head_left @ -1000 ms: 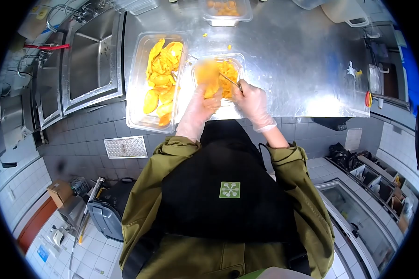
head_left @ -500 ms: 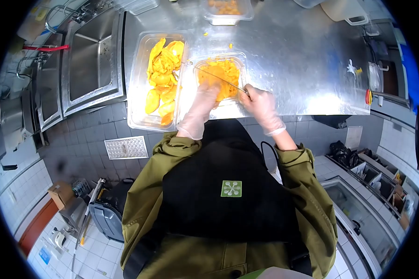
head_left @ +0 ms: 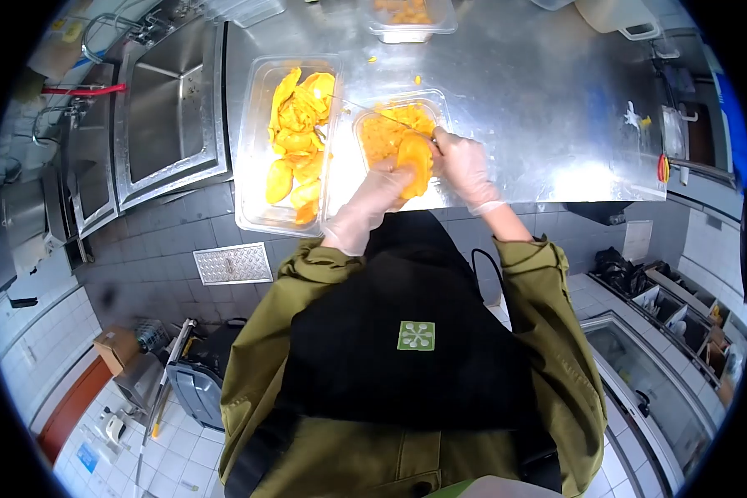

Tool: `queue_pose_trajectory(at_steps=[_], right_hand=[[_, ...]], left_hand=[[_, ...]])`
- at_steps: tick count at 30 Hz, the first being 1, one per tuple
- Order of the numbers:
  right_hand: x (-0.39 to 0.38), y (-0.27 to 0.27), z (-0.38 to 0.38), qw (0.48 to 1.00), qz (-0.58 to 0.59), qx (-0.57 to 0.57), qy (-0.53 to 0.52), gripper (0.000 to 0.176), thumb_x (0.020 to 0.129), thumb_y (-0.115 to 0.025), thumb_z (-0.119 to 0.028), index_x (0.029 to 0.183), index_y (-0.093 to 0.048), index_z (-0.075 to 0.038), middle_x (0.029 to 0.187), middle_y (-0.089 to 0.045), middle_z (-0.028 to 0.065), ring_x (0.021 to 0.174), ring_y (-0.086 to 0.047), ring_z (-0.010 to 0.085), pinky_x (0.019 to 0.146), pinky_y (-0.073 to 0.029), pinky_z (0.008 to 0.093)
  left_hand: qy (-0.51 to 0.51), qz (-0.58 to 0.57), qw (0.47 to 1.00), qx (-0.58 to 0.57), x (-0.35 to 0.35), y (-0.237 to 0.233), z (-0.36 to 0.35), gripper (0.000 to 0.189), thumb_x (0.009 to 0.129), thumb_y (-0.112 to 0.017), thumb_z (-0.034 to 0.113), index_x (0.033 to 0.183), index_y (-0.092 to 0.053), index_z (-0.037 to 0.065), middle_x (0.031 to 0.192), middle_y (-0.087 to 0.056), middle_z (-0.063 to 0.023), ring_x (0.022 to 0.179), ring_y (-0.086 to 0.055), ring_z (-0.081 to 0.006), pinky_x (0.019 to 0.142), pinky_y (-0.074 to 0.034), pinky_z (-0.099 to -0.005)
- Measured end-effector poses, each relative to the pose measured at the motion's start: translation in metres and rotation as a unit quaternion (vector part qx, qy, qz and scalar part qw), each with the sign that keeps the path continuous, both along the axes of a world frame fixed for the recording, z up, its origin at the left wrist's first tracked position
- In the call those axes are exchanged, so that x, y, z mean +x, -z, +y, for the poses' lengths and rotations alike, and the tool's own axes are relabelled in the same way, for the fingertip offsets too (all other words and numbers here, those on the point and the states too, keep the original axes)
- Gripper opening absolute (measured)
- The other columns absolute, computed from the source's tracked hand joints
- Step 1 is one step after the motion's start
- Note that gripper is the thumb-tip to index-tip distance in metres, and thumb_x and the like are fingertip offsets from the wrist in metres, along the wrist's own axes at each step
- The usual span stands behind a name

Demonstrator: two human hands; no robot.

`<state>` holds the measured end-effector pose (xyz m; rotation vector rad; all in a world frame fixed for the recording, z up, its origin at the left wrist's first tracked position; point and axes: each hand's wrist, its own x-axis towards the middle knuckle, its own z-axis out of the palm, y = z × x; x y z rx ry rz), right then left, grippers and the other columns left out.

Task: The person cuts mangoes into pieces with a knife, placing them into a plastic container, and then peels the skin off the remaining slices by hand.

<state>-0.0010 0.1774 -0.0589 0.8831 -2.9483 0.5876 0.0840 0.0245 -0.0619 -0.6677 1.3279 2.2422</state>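
My left hand (head_left: 382, 187), in a clear glove, grips a yellow-orange mango piece (head_left: 415, 164) above the near edge of a small clear tub. That tub (head_left: 445, 116) holds many cut mango bits (head_left: 380, 137). The gloved right hand (head_left: 466, 166) is closed round the handle of a knife, right beside the mango piece. Its thin blade (head_left: 386, 116) points up and left across the tub. To the left stands a long clear container (head_left: 251, 158) with large peeled mango pieces (head_left: 295, 124) inside.
A steel table (head_left: 539, 108) carries the containers. At the back is another clear tub (head_left: 400, 33) with orange pieces. A white jug (head_left: 618, 18) stands at the far right. Steel sinks (head_left: 170, 108) adjoin on the left. Small yellow scraps lie on the table.
My left hand has lifted the mango piece from over the tub's middle toward its near right side and turned it more upright. The right hand still grips the knife, its blade over the tub.
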Motion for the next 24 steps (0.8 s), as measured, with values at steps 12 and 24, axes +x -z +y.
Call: queue_pose_trajectory(at_steps=[12, 24], right_hand=[[0.02, -0.019, 0.019, 0.989, -0.081, -0.1, 0.066, 0.022, 0.084, -0.056, -0.025, 0.075, -0.057, -0.005, 0.055, -0.055, 0.0153, 0.053, -0.058, 0.0331, 0.05, -0.047, 0.0377], [0.037, -0.024, 0.018, 0.978, -0.138, -0.142, 0.071, 0.021, 0.087, -0.057, -0.024, 0.079, -0.057, -0.004, 0.057, -0.056, 0.0129, 0.051, -0.058, 0.0288, 0.048, -0.045, 0.0333]], left_hand=[[-0.172, 0.019, 0.971, 0.163, -0.018, -0.014, -0.008, 0.031, 0.091, -0.048, 0.022, 0.117, -0.045, 0.004, 0.099, -0.058, -0.0082, 0.085, -0.059, -0.018, 0.067, -0.048, -0.0263], [-0.163, 0.074, 0.983, 0.048, -0.026, -0.02, -0.004, 0.031, 0.089, -0.049, 0.025, 0.114, -0.046, 0.007, 0.098, -0.057, -0.0083, 0.082, -0.058, -0.0164, 0.067, -0.046, -0.028]])
